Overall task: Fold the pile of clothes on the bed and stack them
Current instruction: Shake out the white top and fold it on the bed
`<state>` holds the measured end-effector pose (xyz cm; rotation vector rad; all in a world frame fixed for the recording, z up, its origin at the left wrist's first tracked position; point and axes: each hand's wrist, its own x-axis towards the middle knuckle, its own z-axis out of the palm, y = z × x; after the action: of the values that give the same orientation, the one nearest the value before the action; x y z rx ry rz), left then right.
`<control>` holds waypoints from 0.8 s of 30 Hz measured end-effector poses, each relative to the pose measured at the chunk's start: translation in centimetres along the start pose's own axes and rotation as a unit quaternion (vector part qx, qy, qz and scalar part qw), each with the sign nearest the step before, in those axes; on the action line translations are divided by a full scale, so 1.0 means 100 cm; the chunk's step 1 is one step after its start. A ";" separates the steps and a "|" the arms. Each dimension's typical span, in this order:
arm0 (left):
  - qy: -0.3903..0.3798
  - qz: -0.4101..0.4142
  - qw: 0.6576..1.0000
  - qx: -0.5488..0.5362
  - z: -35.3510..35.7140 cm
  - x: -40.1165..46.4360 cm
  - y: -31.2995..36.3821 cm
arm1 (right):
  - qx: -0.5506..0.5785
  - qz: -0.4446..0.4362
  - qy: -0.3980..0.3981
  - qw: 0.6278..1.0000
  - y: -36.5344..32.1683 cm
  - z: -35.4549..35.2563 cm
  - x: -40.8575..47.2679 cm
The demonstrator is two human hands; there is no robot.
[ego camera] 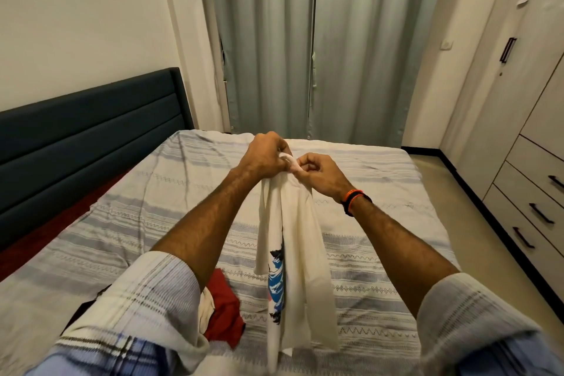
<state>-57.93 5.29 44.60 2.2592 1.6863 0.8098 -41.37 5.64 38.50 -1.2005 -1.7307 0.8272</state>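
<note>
Clothes are on and over a big bed [381, 201] with a striped gray and white sheet. A dark headboard [91, 119] stands at the left side. Long gray curtains [305, 40] hang behind the bed, and drawers [537, 192] sit on the right. One cream shirt [293, 253] with a blue and black picture hangs down over the bed, held up at its top. A red cloth [225, 305] lies low on the sheet, partly hidden by the left sleeve. The left hand [265, 157] has its fingers curled tight on the top of the shirt. The right hand [320, 174] pinches the shirt top just beside it. An orange and black band [355, 200] is on the right wrist.
</note>
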 end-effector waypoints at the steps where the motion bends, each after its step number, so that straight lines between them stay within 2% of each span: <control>1: 0.014 0.002 1.000 -0.023 0.001 -0.001 0.000 | -0.033 0.015 -0.011 0.999 0.001 -0.001 -0.002; 5: 0.075 0.010 0.993 -0.086 0.002 -0.003 0.002 | -0.252 0.077 -0.064 0.963 0.007 0.003 -0.003; 7: 0.117 0.007 0.990 -0.079 -0.002 -0.003 0.000 | -0.282 0.094 -0.043 0.954 0.012 0.004 -0.004; 10: 0.142 -0.022 0.989 -0.020 -0.010 -0.001 -0.012 | -0.204 0.109 0.016 0.973 0.016 0.000 -0.003; 12: 0.142 -0.057 0.988 0.029 -0.014 0.001 -0.022 | -0.165 0.088 0.063 0.980 0.014 -0.003 0.000; 15: 0.120 -0.115 0.984 0.070 -0.011 -0.001 -0.036 | -0.108 0.027 0.120 0.986 0.007 -0.003 0.005; 17: 0.080 -0.136 0.986 0.060 -0.005 -0.004 -0.042 | -0.070 0.012 0.135 0.988 0.000 -0.002 0.008; 21: -0.045 -0.059 0.997 -0.037 0.012 -0.013 -0.034 | -0.032 -0.004 0.092 0.995 -0.008 0.009 0.017; 24: -0.041 -0.015 0.998 -0.050 0.021 -0.013 -0.019 | -0.010 -0.016 0.056 0.998 -0.008 0.018 0.020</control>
<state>-58.61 5.06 41.59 2.1640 1.6034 0.7659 -43.67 7.23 38.99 -1.2063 -1.6664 0.7107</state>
